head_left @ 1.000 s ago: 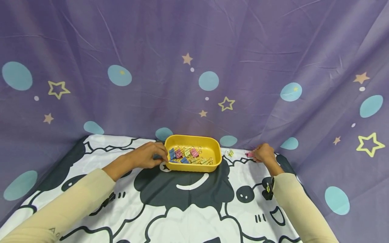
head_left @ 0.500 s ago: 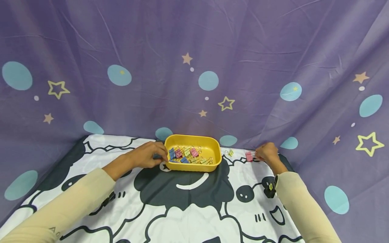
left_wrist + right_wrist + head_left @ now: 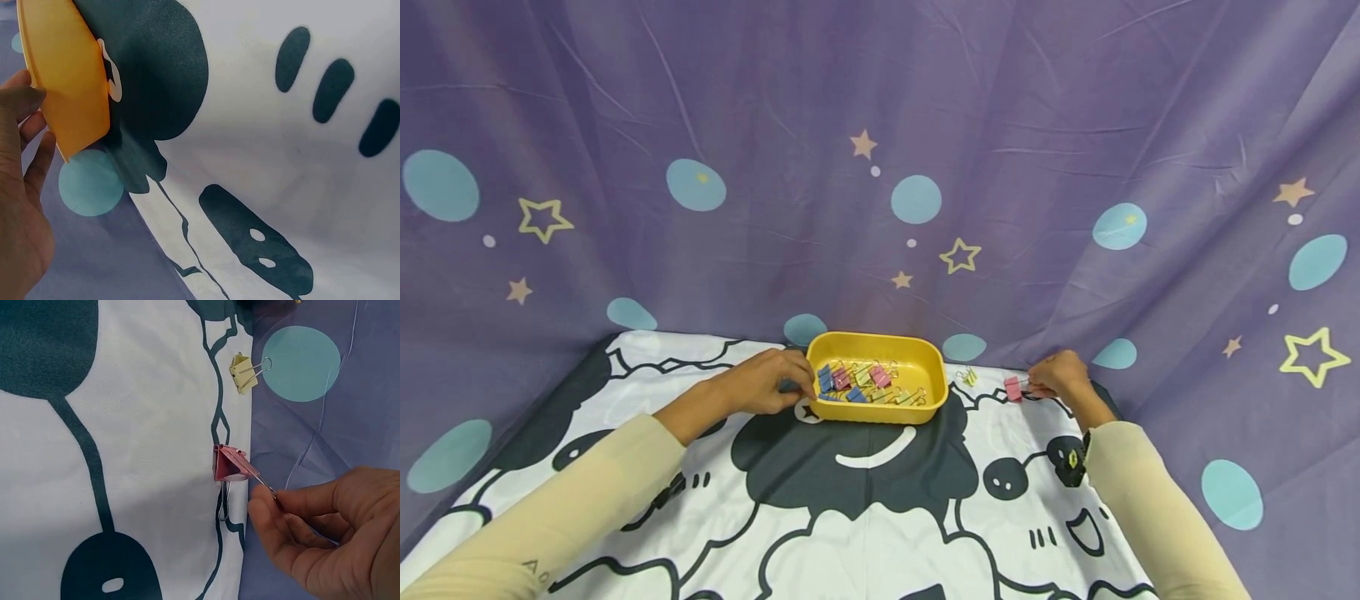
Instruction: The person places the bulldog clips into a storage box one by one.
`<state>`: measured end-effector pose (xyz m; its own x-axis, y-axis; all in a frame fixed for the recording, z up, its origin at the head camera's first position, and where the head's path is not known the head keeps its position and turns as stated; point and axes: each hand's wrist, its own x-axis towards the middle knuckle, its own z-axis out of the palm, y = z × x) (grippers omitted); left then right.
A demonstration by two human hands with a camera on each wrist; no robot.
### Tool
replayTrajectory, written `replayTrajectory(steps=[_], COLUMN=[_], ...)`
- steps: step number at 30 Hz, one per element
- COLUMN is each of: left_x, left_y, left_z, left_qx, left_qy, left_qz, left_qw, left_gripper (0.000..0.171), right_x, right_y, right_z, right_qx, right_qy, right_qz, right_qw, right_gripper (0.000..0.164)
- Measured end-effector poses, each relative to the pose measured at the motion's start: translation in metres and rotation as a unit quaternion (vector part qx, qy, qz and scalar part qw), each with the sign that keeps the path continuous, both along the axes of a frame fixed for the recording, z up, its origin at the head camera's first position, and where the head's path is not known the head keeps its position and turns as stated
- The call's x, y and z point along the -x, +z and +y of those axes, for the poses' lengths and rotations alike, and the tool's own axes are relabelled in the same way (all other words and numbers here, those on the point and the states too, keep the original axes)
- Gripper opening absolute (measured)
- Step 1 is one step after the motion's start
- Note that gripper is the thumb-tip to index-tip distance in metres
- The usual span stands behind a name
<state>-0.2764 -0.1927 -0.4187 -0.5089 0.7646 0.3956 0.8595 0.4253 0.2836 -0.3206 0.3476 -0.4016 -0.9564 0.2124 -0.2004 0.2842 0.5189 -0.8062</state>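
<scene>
My left hand (image 3: 769,382) grips the left end of a yellow plastic tray (image 3: 928,375), with thumb and fingers at its rim in the left wrist view. Inside the tray lie blue, pink and pale yellow binder clips (image 3: 880,377). My right hand (image 3: 325,528) pinches one wire handle of a pink binder clip (image 3: 230,464) between thumb and fingertips; the clip's other handle points down along the cloth. Left of that clip in the head view lies a yellow binder clip (image 3: 970,377), touched by neither hand.
A white cloth (image 3: 865,550) with black cartoon figures covers the table. Behind it hangs a purple curtain (image 3: 775,167) with stars and blue dots, meeting the table's far edge close to the tray and the clips.
My right hand has shifted slightly right and pinches the pink binder clip by its handle, so more of the clip's pink body shows. The left hand and tray stay where they were.
</scene>
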Motion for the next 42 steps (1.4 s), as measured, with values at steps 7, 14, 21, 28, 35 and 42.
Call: replayTrajectory(steps=[7, 14, 21, 28, 35, 42], left_x=[-0.001, 0.000, 0.001, 0.000, 0.000, -0.001], left_y=[0.001, 0.000, -0.001, 0.001, -0.001, 0.002], left_z=[0.000, -0.001, 0.000, -0.001, -0.001, 0.001], left_qx=[0.005, -0.006, -0.004, -0.003, -0.010, 0.000], left_qy=[0.007, -0.003, -0.004, -0.008, -0.014, 0.000], left_qz=[-0.017, -0.008, -0.010, -0.014, 0.007, -0.013], left_qw=[0.9998, 0.9999, 0.9999, 0.9999, 0.9998, 0.9999], left_gripper=[0.023, 0.026, 0.025, 0.024, 0.025, 0.024], right_x=[-0.004, -0.005, -0.001, 0.000, 0.003, 0.005], right_y=[0.009, 0.017, 0.024, 0.034, 0.040, 0.051], right_z=[-0.004, -0.013, -0.022, -0.036, -0.049, -0.062], right_qx=[0.035, 0.049, 0.052, 0.042, 0.066, 0.089], right_qy=[0.045, 0.068, 0.096, 0.111, 0.124, 0.123], right_qz=[-0.002, -0.005, -0.005, -0.001, 0.004, 0.003], right_qw=[0.998, 0.996, 0.994, 0.993, 0.990, 0.988], right_gripper=[0.037, 0.037, 0.039, 0.038, 0.040, 0.043])
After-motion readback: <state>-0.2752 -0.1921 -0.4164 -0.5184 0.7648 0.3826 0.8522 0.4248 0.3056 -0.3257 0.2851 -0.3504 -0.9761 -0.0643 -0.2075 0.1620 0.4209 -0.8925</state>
